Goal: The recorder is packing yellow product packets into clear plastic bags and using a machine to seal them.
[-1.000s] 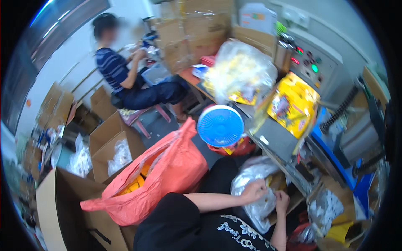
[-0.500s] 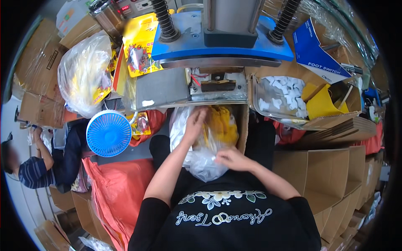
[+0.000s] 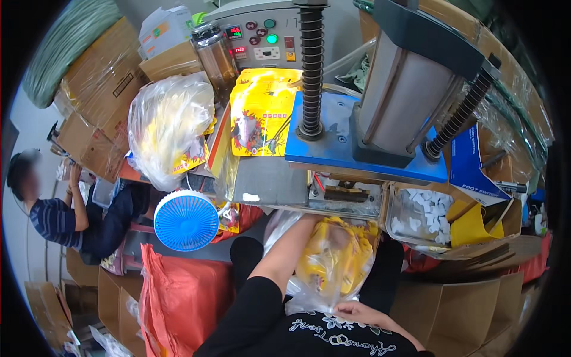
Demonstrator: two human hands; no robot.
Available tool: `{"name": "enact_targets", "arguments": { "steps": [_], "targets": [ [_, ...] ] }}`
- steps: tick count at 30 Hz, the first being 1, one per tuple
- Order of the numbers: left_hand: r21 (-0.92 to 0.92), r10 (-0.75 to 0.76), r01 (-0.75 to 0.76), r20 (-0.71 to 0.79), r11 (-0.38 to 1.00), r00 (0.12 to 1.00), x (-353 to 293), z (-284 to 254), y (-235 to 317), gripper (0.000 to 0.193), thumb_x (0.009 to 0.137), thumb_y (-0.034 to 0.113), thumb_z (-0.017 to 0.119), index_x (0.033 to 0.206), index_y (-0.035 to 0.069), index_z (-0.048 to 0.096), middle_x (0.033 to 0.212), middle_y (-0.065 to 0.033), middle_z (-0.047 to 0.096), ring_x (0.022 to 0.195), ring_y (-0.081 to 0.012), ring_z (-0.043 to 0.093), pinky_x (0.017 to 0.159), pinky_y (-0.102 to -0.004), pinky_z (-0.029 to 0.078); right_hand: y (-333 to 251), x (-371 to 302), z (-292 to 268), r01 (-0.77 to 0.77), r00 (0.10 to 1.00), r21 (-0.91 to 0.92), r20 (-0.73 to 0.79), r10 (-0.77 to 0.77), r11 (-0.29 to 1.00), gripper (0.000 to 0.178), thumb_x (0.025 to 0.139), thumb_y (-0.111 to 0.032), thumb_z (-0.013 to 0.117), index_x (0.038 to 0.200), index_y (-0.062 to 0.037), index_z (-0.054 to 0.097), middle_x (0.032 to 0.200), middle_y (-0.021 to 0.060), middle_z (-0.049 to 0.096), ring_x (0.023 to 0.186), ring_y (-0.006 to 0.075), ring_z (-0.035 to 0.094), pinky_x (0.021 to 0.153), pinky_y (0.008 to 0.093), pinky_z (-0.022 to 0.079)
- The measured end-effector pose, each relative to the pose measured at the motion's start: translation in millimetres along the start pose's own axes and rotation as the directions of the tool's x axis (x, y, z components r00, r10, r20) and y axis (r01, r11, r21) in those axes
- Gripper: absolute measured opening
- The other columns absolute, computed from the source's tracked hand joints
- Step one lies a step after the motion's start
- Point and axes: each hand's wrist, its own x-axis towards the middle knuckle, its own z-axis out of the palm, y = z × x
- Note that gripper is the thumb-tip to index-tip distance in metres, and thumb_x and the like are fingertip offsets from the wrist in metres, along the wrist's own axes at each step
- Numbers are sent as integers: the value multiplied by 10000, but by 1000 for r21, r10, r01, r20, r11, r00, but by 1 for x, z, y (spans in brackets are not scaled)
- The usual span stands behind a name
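A clear plastic bag (image 3: 291, 287) with several yellow printed pouches (image 3: 336, 253) inside stands between my legs, below the edge of the bench. My left forearm (image 3: 286, 250) reaches forward along the bag's left side. Its hand goes out of sight under the bench edge, so the fingers are hidden. Close to my body, my right hand (image 3: 355, 312) has its fingers closed on the gathered near end of the bag.
Over the bench stands a blue press (image 3: 369, 157) with spring posts. To its left are flat yellow pouches (image 3: 262, 113), a filled plastic bag (image 3: 169, 128) and a blue fan (image 3: 187, 221). White pieces (image 3: 425, 208) fill a tray on the right. A person (image 3: 53, 217) sits far left.
My left hand has moved from on top of the bag to under the bench edge. My right hand has come nearer my body with the bag's end. The view has tilted up.
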Motion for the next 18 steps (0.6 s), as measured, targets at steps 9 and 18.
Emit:
{"name": "enact_targets", "arguments": {
  "steps": [9, 18],
  "targets": [
    [284, -218, -49, 825, 958, 521, -28, -74, 36, 511, 865, 359, 674, 1217, 0, 584, 1158, -92, 621, 1030, -190, 580, 883, -339, 478, 2, 52, 3, 337, 941, -284, 83, -328, 897, 373, 931, -379, 624, 955, -6, 642, 811, 0, 597, 753, 72, 502, 651, 262, 429],
    [291, -264, -36, 905, 956, 333, -128, -65, 175, 488, 914, 303, 617, 1310, 34, 521, 1153, -104, 614, 1038, -221, 605, 868, -328, 493, -63, -80, 67, 851, 494, 166, 65, -867, 498, 337, 949, -282, 621, 699, -114, 467, 660, -91, 402, 618, 14, 382, 559, 211, 320]
  ]
}}
